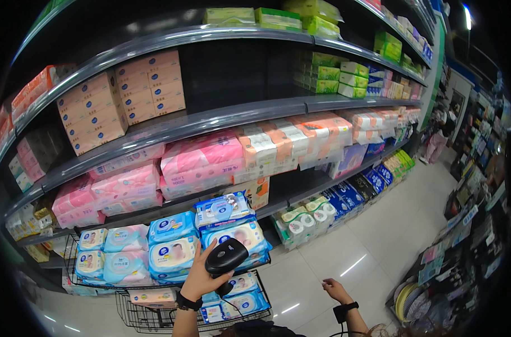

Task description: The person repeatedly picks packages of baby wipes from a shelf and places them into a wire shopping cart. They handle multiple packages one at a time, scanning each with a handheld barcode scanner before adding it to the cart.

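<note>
My left hand [200, 276] is closed around a black handheld barcode scanner [226, 257], held above a black wire basket rack [108, 288]. A cable hangs from the scanner. Packs of wet wipes, such as a blue and cream pack [173, 258] and a blue pack [222, 210], fill the upper basket just beyond the scanner. My right hand [336, 290] hangs over the tiled floor at the lower middle right, its fingers loosely curled; whether it holds anything cannot be told. Both wrists wear black bands, and a cable runs from the right one.
Long shelves hold pink tissue packs [202, 158], peach tissue boxes [150, 88] and green packs [354, 80]. Toilet roll packs [301, 221] stand low by the shelf. Another rack [461, 227] lines the right side of the aisle. A person [438, 130] is farther along it.
</note>
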The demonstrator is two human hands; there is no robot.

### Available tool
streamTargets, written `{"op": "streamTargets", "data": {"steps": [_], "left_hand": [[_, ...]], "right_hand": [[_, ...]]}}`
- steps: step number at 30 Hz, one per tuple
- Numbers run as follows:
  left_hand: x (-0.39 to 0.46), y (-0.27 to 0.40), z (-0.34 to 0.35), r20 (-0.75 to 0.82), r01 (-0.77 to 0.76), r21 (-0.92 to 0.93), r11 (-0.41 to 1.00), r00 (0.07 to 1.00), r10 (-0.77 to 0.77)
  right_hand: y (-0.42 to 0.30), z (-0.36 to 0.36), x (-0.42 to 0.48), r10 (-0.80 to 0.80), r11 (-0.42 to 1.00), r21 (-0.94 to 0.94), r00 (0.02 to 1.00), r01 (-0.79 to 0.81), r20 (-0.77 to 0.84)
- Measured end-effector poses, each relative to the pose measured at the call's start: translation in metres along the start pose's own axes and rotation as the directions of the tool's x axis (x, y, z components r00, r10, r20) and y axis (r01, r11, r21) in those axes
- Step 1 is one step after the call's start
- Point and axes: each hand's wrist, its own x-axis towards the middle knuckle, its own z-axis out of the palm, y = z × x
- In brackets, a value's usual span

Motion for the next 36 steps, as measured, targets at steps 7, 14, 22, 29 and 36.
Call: {"op": "streamTargets", "data": {"steps": [7, 14, 22, 29, 36], "left_hand": [[0.021, -0.014, 0.023, 0.008, 0.108, 0.008, 0.994, 0.994, -0.108], [0.027, -0.016, 0.047, -0.145, 0.237, 0.078, 0.968, 0.964, -0.224], [0.056, 0.022, 0.079, -0.418, 0.556, 0.189, 0.81, 0.792, -0.445], [0.078, 0.043, 0.123, -0.612, 0.684, 0.248, 0.686, 0.66, -0.436], [0.085, 0.04, 0.137, -0.675, 0.705, 0.144, 0.694, 0.583, -0.452]], "right_hand": [[-0.146, -0.06, 0.094, -0.403, 0.911, 0.169, 0.901, 0.377, 0.163], [-0.31, -0.139, 0.154, -0.587, 0.805, 0.211, 0.695, 0.554, 0.415], [-0.488, -0.173, 0.217, -0.811, 0.365, 0.274, 0.159, 0.89, 0.563], [-0.607, -0.134, 0.276, -0.809, -0.193, 0.174, -0.257, 0.966, 0.528], [-0.701, -0.059, 0.318, -0.821, -0.28, -0.112, -0.177, 0.953, 0.543]]}}
